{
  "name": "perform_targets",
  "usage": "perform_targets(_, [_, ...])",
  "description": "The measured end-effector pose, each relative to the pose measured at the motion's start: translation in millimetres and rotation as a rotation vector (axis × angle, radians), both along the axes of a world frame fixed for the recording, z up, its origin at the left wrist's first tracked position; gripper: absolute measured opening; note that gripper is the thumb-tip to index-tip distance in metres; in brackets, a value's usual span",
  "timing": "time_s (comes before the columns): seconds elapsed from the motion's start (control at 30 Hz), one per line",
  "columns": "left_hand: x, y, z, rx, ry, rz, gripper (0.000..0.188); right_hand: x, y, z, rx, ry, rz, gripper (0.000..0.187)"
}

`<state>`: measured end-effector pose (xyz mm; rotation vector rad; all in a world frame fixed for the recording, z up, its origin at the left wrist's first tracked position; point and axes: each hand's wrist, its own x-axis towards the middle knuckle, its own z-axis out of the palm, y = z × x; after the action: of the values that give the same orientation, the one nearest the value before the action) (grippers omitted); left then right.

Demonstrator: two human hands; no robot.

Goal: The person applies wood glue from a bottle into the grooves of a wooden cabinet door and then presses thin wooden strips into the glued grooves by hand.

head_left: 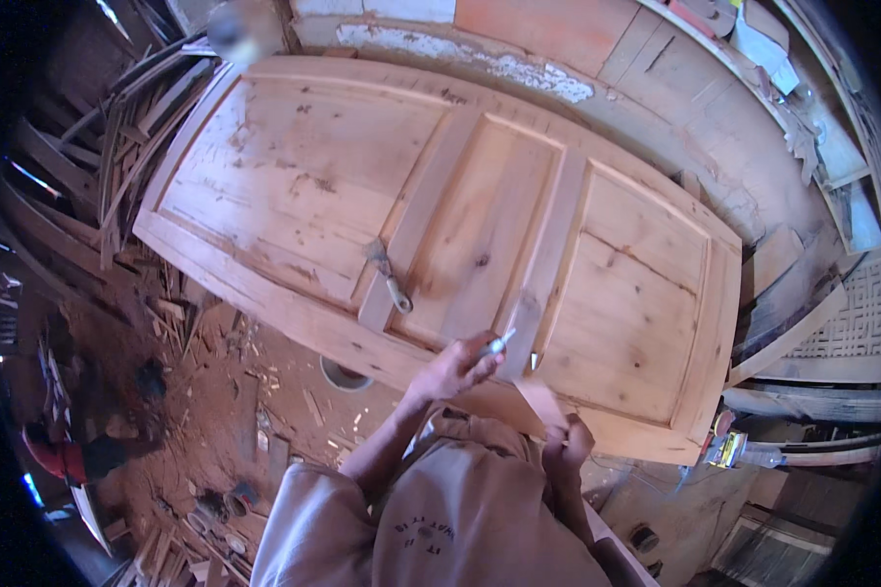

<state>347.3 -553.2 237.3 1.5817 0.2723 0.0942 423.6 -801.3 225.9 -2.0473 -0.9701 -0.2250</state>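
A large panelled wooden door (pixel 480 256) lies flat in front of me. Over its near edge, my left hand (pixel 460 368) is closed around a small tube with a thin pale tip (pixel 502 342). To the right and closer to my body, my right hand (pixel 568 440) grips one end of a flat, pale pinkish strip (pixel 540 402); its material is unclear. On the door, just beyond that strip, rests a tiny pointed piece (pixel 534 361), perhaps a cap. A flat brush or scraper with a holed handle (pixel 397 293) lies across the rail left of the middle panel.
Offcuts and long boards (pixel 132 147) are heaped at the left. A bucket (pixel 346 374) stands under the door's near edge, on a floor strewn with scraps. A wall (pixel 646 68) runs behind the door. Far left, a red garment (pixel 54 455) shows, perhaps on a person.
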Motion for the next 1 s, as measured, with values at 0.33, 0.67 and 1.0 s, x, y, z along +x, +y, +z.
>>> perform_targets(0.33, [-3,5,-5,0.024,-0.050,-0.049,0.027,-16,-5,1,-0.184,0.370,-0.283,0.027])
perform_targets(0.67, [-11,13,-9,-0.061,0.041,-0.025,0.026,-37,-6,-1,0.146,0.387,-0.287,0.038])
perform_targets(1.0, [-14,14,-17,0.047,-0.003,-0.052,0.035,-38,-3,-29,-0.159,0.336,-0.304,0.039])
